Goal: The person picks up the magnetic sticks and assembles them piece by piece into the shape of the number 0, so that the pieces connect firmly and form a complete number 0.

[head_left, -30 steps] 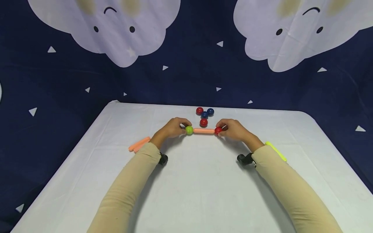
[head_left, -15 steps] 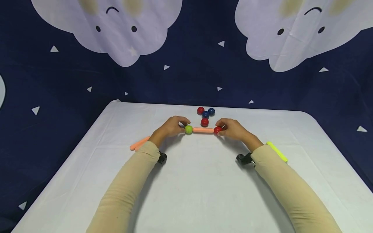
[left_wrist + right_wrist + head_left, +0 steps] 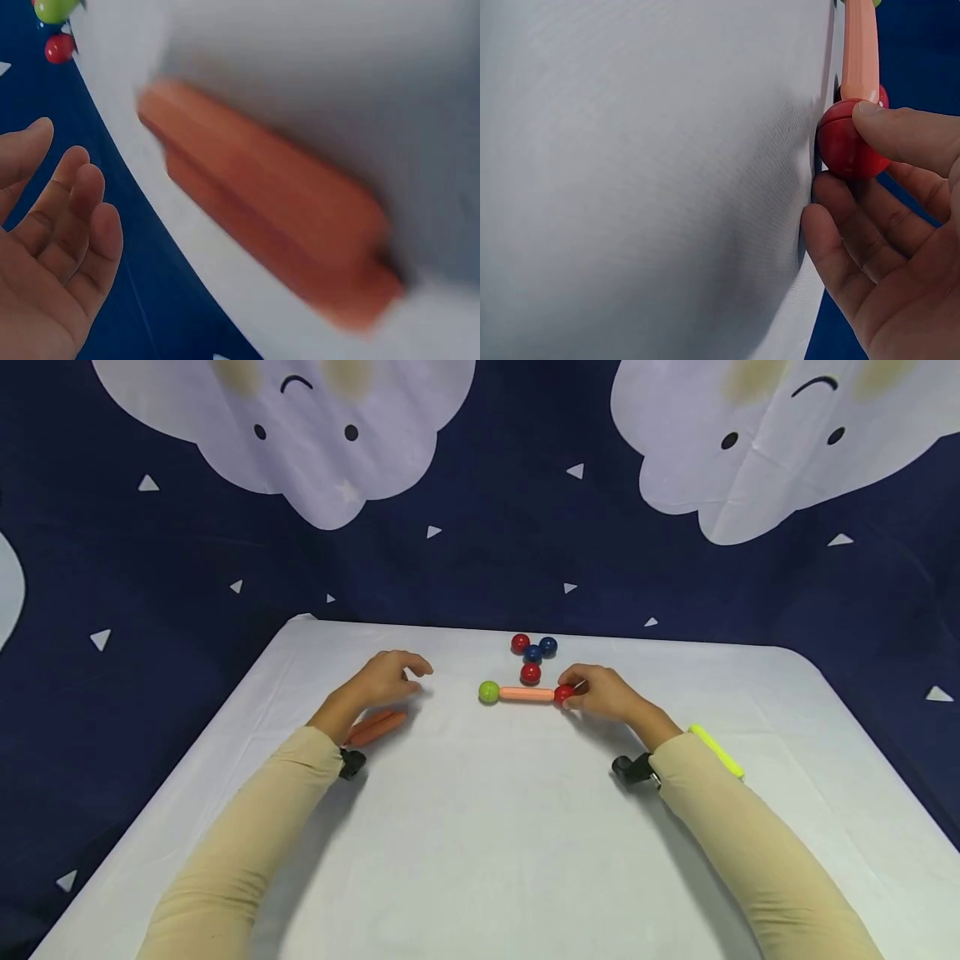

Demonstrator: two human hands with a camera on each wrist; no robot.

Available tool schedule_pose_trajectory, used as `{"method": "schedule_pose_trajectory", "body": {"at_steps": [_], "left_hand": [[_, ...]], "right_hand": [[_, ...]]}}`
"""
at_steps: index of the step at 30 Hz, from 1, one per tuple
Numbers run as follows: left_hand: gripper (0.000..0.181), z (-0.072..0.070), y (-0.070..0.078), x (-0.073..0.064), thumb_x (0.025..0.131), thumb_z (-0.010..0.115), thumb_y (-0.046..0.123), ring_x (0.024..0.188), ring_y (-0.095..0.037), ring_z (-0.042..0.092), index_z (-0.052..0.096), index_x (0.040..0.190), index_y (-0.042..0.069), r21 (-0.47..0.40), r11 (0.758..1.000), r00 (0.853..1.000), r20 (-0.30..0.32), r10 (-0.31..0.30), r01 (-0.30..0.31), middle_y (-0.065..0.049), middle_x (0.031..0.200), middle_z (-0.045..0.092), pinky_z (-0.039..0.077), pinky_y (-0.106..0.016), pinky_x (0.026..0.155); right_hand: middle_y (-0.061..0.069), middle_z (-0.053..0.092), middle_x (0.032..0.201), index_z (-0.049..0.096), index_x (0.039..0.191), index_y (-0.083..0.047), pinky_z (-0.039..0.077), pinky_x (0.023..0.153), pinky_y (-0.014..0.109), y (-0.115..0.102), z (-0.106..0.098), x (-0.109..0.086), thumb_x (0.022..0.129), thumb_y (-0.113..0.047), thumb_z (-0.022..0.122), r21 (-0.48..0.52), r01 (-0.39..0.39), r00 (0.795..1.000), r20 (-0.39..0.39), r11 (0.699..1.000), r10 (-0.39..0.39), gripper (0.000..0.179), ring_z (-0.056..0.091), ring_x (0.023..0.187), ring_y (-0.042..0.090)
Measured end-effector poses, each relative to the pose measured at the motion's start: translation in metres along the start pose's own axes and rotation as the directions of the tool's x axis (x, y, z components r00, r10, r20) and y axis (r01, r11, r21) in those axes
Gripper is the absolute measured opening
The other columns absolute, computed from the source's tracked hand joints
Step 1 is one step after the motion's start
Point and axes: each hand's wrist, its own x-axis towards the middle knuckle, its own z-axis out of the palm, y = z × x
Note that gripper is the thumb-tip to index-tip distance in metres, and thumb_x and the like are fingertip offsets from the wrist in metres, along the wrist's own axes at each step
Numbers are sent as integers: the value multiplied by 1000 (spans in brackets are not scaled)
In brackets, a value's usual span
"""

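My right hand (image 3: 606,695) pinches a red ball (image 3: 847,142) with thumb and fingers. That ball sits on the right end of a salmon-orange stick (image 3: 527,694), and a green ball (image 3: 489,692) is at the stick's left end. Off to the left, my left hand (image 3: 384,679) is away from the green ball, its fingers loosely bent around nothing. Below it on the table lie orange sticks (image 3: 377,727) side by side, which look large and blurred in the left wrist view. The left hand (image 3: 60,240) overlaps the backdrop there.
Behind the stick, a loose red ball (image 3: 530,673), two blue balls (image 3: 548,647) and another red ball (image 3: 521,644) sit near the far edge of the white table (image 3: 480,827). A yellow stick (image 3: 716,750) lies beside my right forearm. A dark blue cloth (image 3: 510,560) hangs behind.
My left hand has let go of the green ball and moved left, over toward the orange sticks. My right hand still holds the red ball in about the same place.
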Motion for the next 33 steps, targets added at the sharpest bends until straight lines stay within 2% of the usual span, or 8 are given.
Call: {"method": "schedule_pose_trajectory", "body": {"at_steps": [6, 10, 16, 21, 24, 29, 33], "left_hand": [[32, -7, -22, -26, 91, 62, 7, 95, -28, 64, 67, 123, 3, 72, 997, 1000, -24, 1, 1, -17, 114, 70, 52, -42, 83], [29, -6, -29, -37, 90, 62, 7, 83, -23, 61, 69, 118, 4, 131, 991, 999, -33, -10, 14, -13, 99, 69, 50, -41, 80], [25, -4, -26, -43, 90, 65, 11, 81, -20, 59, 70, 115, 5, 186, 983, 999, -32, 5, 2, -10, 95, 68, 50, -40, 79], [19, -3, -21, -53, 92, 66, 15, 75, -18, 57, 72, 109, 10, 285, 958, 1000, -16, -17, 21, -6, 88, 68, 48, -36, 70], [18, 1, -20, -60, 92, 65, 22, 72, -18, 57, 74, 105, 13, 324, 945, 999, -33, -25, 34, -4, 88, 71, 47, -35, 64], [15, 10, -21, -67, 91, 65, 18, 72, -21, 61, 75, 101, 14, 351, 935, 998, -60, -36, 55, -9, 95, 74, 49, -37, 60], [8, 17, -21, -68, 89, 67, 14, 71, -22, 62, 73, 94, 11, 352, 934, 996, -77, -42, 67, -9, 90, 73, 49, -38, 59]], "right_hand": [[20, 66, 123, 62, 119, -4, 52, 96, 47, 1, 3, 3, 89, -9, 69, 13, 24, 1000, 6, 1000, -24, 31, 64, 113, 35], [20, 66, 125, 62, 121, -4, 51, 98, 48, 1, 5, 3, 90, -11, 69, 20, 28, 1000, 13, 999, -28, 32, 64, 114, 36], [21, 65, 126, 62, 121, -3, 51, 97, 49, 4, 2, 0, 90, -9, 68, 1, 18, 1000, -8, 1000, -18, 32, 64, 113, 36], [21, 66, 124, 62, 121, -3, 53, 95, 47, 6, 0, 1, 91, -8, 67, 19, 29, 1000, -12, 999, -29, 31, 65, 112, 35], [20, 67, 123, 63, 120, -4, 53, 94, 46, 5, -1, -1, 90, -9, 67, 23, 31, 999, -20, 999, -31, 30, 65, 111, 35], [22, 66, 124, 63, 119, -2, 53, 94, 47, 4, -1, -2, 90, -7, 68, 21, 38, 999, -22, 999, -38, 30, 65, 111, 36], [21, 66, 124, 63, 119, -3, 53, 96, 47, 4, 0, -2, 90, -8, 68, 17, 38, 999, -13, 999, -38, 31, 65, 112, 36]]}}
